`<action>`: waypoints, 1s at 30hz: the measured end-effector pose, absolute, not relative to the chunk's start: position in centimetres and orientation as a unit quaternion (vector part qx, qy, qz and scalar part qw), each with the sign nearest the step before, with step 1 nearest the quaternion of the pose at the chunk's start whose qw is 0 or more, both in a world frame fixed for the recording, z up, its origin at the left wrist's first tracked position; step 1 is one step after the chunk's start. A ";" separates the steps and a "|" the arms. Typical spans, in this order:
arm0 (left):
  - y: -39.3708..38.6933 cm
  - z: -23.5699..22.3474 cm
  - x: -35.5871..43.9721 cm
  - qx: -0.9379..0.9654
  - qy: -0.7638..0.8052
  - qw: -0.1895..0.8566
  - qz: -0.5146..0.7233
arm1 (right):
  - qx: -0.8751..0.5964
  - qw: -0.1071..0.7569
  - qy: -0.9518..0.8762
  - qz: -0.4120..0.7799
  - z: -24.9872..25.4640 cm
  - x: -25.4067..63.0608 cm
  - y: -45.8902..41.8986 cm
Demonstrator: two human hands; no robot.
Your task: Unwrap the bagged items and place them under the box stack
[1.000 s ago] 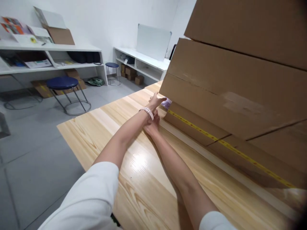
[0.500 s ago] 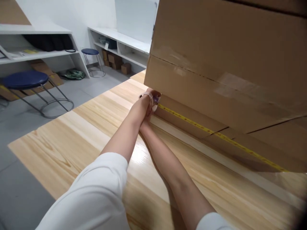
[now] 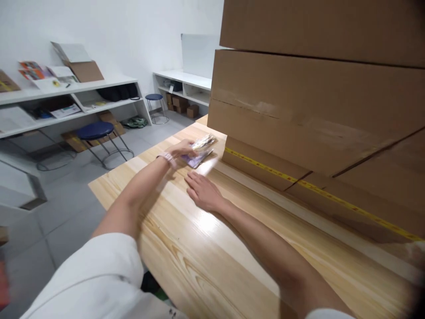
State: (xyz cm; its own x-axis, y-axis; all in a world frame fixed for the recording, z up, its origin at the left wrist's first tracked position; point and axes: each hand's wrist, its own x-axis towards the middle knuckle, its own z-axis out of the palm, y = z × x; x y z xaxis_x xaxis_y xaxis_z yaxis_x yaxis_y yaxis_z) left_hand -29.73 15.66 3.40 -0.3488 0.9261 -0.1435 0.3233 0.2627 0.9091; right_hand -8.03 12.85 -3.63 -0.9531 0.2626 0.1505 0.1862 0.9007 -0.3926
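Note:
My left hand (image 3: 183, 149), with a light band on its wrist, is closed on the near edge of some flat, shiny packets. One is a silver-gold packet (image 3: 206, 142); below it is a purple packet (image 3: 198, 160). Blur hides their print, and I cannot tell how many there are. They are low over the wooden table (image 3: 179, 199), near its far left part. Closer to me, my right hand (image 3: 204, 191) is held low over the tabletop, palm down, fingers stretched out and holding nothing.
Large stacked cardboard boxes (image 3: 282, 93) take up the right side, with yellow tape (image 3: 265, 167) along a lower one. Beyond the table's left edge stand a blue stool (image 3: 95, 130) and white shelves (image 3: 113, 88) with papers and dark items. Another blue stool (image 3: 154, 97) stands farther back.
Both hands were together at the boxes' lower left corner. They have come apart and back to the left; the left brings the packets into view. The camera view has shifted left.

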 end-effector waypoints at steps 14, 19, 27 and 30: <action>9.5 3.2 -9.2 0.783 0.531 0.283 0.158 | -0.063 0.064 -0.966 0.243 -3.4 16.2 -2.7; 13.1 3.1 -2.0 0.852 0.508 0.041 0.117 | -0.110 0.128 -0.962 0.214 -3.7 17.8 -2.4; 4.0 1.4 -2.0 0.856 0.475 0.050 0.194 | -0.042 0.361 -0.931 0.025 -3.3 18.3 -3.0; 1.0 2.1 -3.4 0.861 0.424 0.220 0.176 | -0.034 0.443 -0.896 0.019 -2.7 18.8 -2.8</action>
State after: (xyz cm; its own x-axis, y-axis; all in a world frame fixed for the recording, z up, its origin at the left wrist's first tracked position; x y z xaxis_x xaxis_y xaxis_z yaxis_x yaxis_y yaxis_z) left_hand -3.35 0.97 2.13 0.5784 0.8073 0.1168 0.6525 -0.5438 0.5277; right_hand 18.85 -2.75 -2.67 -0.6052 0.0765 0.7924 0.0436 0.9971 -0.0629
